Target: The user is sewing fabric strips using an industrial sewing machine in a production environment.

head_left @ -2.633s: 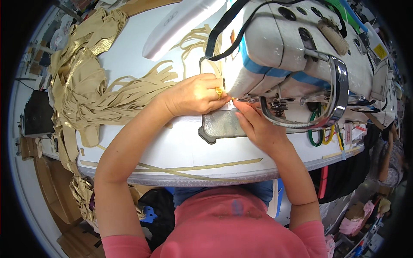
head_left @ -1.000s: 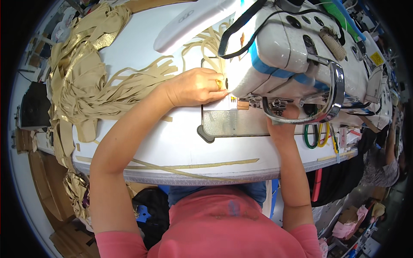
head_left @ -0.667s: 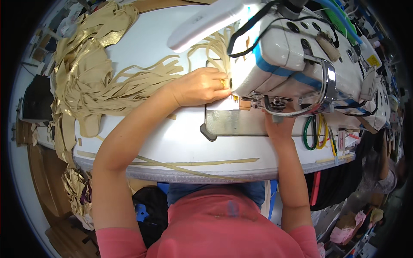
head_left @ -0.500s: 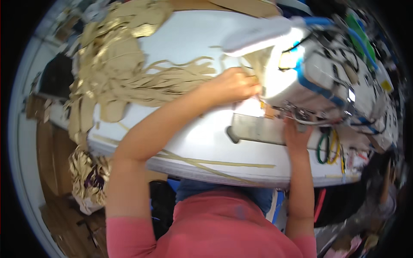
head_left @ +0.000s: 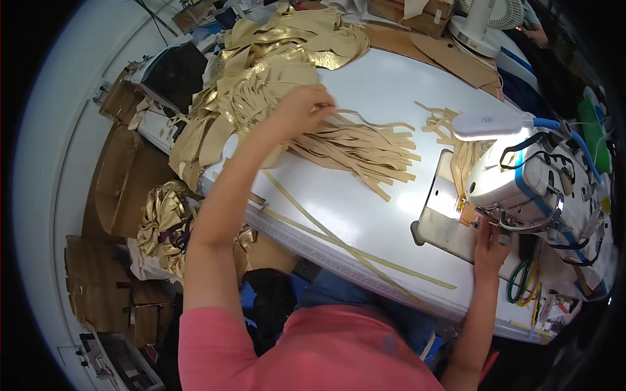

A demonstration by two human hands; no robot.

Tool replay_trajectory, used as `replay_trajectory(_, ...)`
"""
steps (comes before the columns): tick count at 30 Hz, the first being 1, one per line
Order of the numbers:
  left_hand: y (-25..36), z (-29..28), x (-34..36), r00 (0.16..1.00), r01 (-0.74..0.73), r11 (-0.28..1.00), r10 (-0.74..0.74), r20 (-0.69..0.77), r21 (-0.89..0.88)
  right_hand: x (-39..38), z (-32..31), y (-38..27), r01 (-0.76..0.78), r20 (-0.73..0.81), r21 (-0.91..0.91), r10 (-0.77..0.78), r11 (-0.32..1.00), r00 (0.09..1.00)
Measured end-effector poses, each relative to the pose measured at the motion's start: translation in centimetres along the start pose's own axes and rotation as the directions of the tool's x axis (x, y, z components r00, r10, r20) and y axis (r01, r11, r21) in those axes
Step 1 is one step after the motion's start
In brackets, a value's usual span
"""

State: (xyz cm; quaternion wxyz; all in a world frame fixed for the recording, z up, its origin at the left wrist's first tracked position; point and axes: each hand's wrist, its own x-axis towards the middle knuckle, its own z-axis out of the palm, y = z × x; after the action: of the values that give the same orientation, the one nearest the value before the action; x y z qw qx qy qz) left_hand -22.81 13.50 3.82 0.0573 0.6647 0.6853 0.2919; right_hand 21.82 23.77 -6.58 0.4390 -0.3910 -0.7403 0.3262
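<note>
My left hand [head_left: 301, 112] is closed in a pinch over the left end of a bundle of narrow tan strips [head_left: 365, 153]. One thin strip trails from its fingertips toward the right. My right hand [head_left: 490, 246] is at the front of the white sewing machine [head_left: 521, 176], with its fingers stretched up beside the needle area and partly hidden by the machine. Under them is the grey metal machine bed [head_left: 443, 231]. More tan strips [head_left: 466, 163] lie bunched behind the needle.
Gold-and-tan material pieces [head_left: 280, 65] are heaped at the far left. Long thin strips [head_left: 365, 254] cross the table's front edge. Green and yellow scissors handles [head_left: 521, 280] lie at the right. A lamp head [head_left: 492, 126] and a fan [head_left: 479, 32] stand behind. Gold scraps [head_left: 166, 215] sit below left.
My left hand has moved from beside the needle leftward to the strip bundle. My right hand has stayed by the machine. The view has swung left.
</note>
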Motion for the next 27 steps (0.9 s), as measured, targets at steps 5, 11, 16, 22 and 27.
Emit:
replay_trajectory(5,-2.0,-6.0,-5.9,0.991,0.13,0.983,-0.128,-0.029,0.129,0.3,0.3,-1.3,0.019,0.007,-0.03,-0.019,0.999,1.0)
replay_trajectory(11,-2.0,-3.6,-7.9,0.996,-0.04,0.988,0.052,-0.078,0.146,0.3,0.0,-1.7,0.164,0.051,-0.185,-0.157,0.969,0.986)
replay_trajectory(16,-2.8,-3.0,-7.6,0.991,-0.092,0.97,0.111,-0.071,0.227,0.1,-0.2,-1.7,0.191,0.047,-0.256,-0.185,0.948,0.982)
replay_trajectory(22,-1.8,-3.0,-7.0,0.976,-0.179,0.936,0.209,-0.068,0.303,-0.5,0.4,-4.2,0.331,0.111,-0.292,-0.312,0.897,0.943)
replay_trajectory(27,1.5,-1.2,-5.9,0.948,-0.302,0.907,0.319,-0.011,0.293,-1.2,3.9,-9.0,0.314,0.248,0.006,-0.306,0.949,0.919)
